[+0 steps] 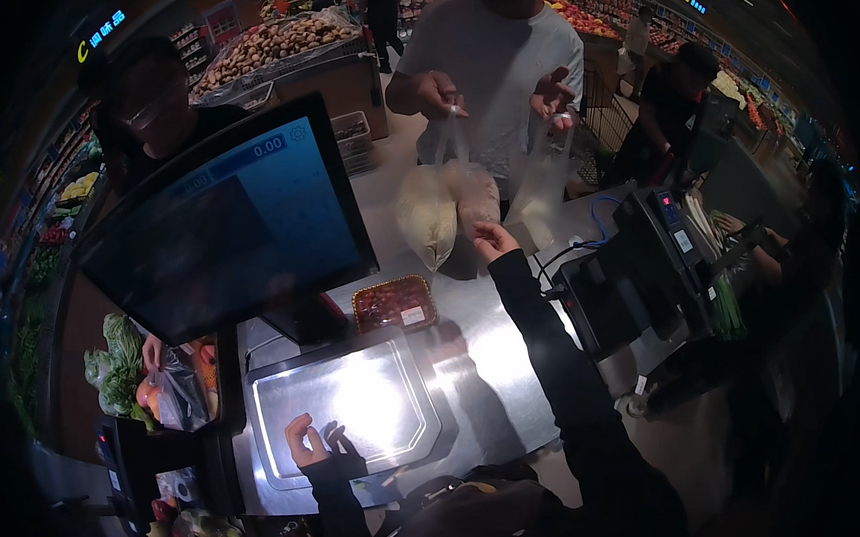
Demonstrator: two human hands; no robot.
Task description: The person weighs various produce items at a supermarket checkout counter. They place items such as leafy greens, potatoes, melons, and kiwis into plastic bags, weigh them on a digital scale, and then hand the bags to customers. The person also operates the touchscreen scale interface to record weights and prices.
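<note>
My right hand (493,241) reaches across the steel counter (493,398). Its fingertips overlap the lower edge of a plastic bag of pinkish contents (481,192); whether they grip it is unclear. Beside that hangs a knotted clear bag of pale yellow contents (426,215). A person opposite holds these bags by their handles in one hand, and another clear bag (543,184) in the other. My left hand (303,441), fingers loosely curled and holding nothing, hovers over the steel weighing pan (402,456). A labelled tray of dark red produce (393,303) sits beyond the pan.
A monitor (225,222) blocks the left side of the counter. At right stand a black label-printing scale (614,296) and a blue cable (599,210). Another person's hand touches a plastic bag (182,395) among produce at lower left. Potatoes (281,47) fill a bin behind.
</note>
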